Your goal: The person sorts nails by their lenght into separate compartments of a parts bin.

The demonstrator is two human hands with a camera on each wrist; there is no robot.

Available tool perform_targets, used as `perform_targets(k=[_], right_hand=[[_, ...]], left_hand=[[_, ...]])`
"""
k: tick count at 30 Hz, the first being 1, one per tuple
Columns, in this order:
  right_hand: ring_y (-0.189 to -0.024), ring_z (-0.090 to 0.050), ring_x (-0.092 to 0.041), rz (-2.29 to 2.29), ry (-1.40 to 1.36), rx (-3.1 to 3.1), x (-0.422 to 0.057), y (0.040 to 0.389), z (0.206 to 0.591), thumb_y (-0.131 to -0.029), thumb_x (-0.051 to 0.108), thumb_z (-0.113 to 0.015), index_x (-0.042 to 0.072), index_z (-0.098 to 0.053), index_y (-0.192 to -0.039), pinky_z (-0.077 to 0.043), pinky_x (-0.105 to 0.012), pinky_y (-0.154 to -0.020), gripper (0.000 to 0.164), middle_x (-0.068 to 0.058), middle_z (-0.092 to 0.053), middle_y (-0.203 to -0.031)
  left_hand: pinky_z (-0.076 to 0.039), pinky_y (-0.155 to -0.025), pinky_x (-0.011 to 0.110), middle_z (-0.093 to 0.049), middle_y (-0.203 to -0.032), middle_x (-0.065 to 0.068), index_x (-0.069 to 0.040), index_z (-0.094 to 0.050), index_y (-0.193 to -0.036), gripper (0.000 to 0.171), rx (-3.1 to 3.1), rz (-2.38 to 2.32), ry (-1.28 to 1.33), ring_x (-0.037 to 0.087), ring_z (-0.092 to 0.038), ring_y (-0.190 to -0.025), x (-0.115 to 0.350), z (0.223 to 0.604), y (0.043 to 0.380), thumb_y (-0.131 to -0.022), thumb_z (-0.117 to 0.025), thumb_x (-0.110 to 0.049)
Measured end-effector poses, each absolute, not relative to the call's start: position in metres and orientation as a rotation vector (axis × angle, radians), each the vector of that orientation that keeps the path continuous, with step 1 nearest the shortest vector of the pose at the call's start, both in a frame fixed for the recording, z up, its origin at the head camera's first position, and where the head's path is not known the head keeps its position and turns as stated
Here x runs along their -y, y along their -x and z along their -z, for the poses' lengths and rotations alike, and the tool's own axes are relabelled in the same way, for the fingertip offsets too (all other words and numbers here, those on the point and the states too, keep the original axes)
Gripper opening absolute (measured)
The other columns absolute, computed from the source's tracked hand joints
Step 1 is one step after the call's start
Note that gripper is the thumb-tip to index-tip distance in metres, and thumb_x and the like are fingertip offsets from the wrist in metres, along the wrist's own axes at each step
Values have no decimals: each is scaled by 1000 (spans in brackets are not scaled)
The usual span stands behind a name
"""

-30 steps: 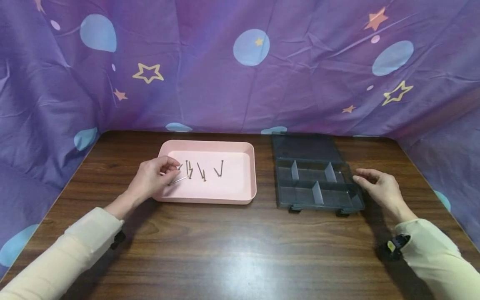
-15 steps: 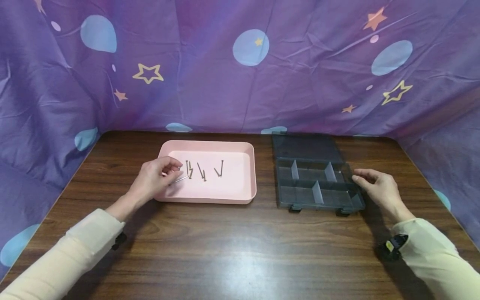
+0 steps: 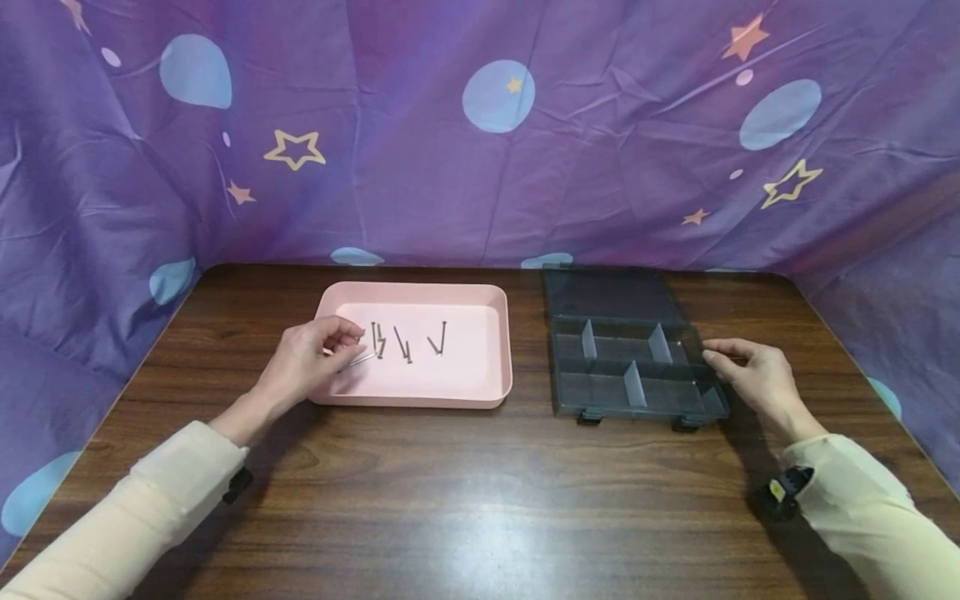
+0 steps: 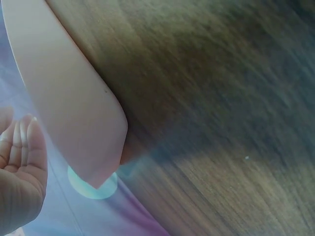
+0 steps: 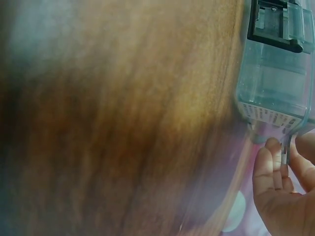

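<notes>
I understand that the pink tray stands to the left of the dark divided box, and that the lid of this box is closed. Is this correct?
Not entirely: the lid is open. The head view shows it folded back at the far side of the dark divided box. The pink tray does stand to the left.

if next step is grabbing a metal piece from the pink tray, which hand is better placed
Probably the left hand: it is over the left end of the pink tray, near the metal pieces. The right hand is right of the divided box, which lies between it and the tray.
</notes>
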State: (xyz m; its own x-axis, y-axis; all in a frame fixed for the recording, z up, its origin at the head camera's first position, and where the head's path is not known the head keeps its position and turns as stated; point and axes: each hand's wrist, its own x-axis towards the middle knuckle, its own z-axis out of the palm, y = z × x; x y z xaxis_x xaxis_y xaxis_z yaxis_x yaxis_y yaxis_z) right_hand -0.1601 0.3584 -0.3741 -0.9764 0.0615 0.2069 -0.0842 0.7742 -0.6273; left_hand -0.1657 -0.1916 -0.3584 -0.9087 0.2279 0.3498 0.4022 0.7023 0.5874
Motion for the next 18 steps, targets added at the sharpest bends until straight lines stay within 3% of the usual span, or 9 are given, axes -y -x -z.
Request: perform_targets(k=[7,18], right_hand=[[-64,-48,14,-959,5,2751,-358,161,375,-91,17,-61,-7,-65,-107,-42,-12,-52,30,14,-65,-82],[-62,-49,12,-1012,47,2744,-358,159,376,-91,21,-62,-7,-65,-108,-43,-13,-52,33,33,-51,-76]], left_hand=[[-49,-63,21,-69,-77,6,0,-68,-92,14,2670,1007,498,13,-61,-70,192,360,164,-81,-72,-6],[-49,-63,20,-69,-77,6,-1,-68,-91,12,2688,994,480,12,-61,-70,195,362,166,-81,-71,-6]])
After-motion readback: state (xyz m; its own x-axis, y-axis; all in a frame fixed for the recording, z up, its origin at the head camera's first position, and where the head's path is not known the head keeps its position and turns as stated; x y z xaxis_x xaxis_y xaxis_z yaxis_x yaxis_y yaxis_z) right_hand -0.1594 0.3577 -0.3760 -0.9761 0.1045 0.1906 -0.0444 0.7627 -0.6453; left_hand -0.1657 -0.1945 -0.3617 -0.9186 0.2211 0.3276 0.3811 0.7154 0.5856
